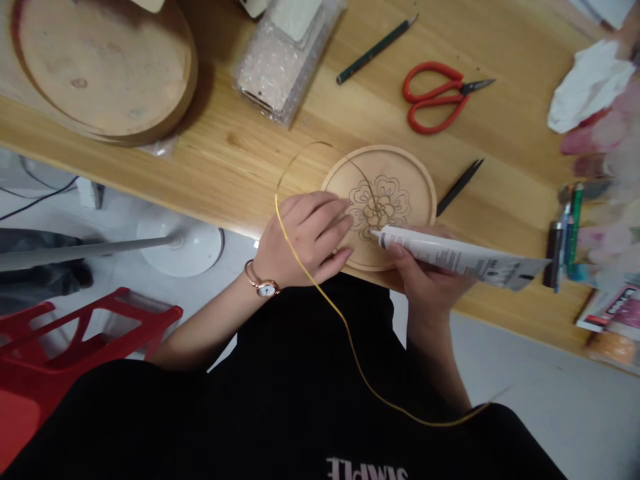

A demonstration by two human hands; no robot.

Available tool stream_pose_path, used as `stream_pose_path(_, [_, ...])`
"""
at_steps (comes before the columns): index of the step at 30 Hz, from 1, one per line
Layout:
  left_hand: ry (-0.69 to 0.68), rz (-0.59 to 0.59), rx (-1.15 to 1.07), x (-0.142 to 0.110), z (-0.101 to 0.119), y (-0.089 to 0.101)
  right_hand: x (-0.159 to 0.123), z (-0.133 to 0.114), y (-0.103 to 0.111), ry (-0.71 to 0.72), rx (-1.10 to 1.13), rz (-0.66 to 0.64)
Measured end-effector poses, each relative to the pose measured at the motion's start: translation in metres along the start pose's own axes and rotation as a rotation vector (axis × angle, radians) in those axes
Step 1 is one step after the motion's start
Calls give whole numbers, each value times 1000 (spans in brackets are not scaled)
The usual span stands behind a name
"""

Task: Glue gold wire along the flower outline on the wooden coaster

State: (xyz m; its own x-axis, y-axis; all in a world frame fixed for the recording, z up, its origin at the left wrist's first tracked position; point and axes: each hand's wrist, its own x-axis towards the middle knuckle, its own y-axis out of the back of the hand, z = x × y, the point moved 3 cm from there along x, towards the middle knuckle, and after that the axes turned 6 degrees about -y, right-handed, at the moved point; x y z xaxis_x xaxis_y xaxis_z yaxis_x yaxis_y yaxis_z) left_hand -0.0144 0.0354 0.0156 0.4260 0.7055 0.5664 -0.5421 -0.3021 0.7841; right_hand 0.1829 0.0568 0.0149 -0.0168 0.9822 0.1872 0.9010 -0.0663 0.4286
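White tube [450, 255] above the flower drawing [387, 207], nozzle [375, 235] pointing left.
Long axis runs left to right, slightly downward, over the round tray [429, 180] on the wooden surface [215, 173]; red scissors [463, 89] and pencil [375, 51] beyond, red stool [30, 370] at left. Right hand [425, 280] pinches tube; left hand [307, 237] loosely curled beneath golden cord [345, 321], grip cannot be determined.

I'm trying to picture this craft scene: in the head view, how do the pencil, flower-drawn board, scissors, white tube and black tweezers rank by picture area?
1. Flower-drawn board, partly covered
2. White tube, held above the table, so nearness may enlarge it
3. Scissors
4. Pencil and black tweezers: too alike to rank
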Motion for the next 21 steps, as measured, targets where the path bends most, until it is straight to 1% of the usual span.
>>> stream_pose_path(5, [7,-23,-12,0,-1,-1,0,-1,-1,-30,55,45])
stream_pose_path(8, [12,-35,-25,-1,-1,-1,2,-2,-3,-39,67,50])
stream_pose_path(14, [12,-48,-11,-3,-2,-1,3,-2,-2,-14,84,58])
stream_pose_path(18, [3,-5,5,5,-2,-3,2,-1,-3,-29,96,53])
stream_pose_path(20, [-5,44,-4,6,2,0,2,-1,-3,-34,91,58])
stream_pose_path(21, [-16,74,-22,3,5,5,2,-1,-3,-40,84,63])
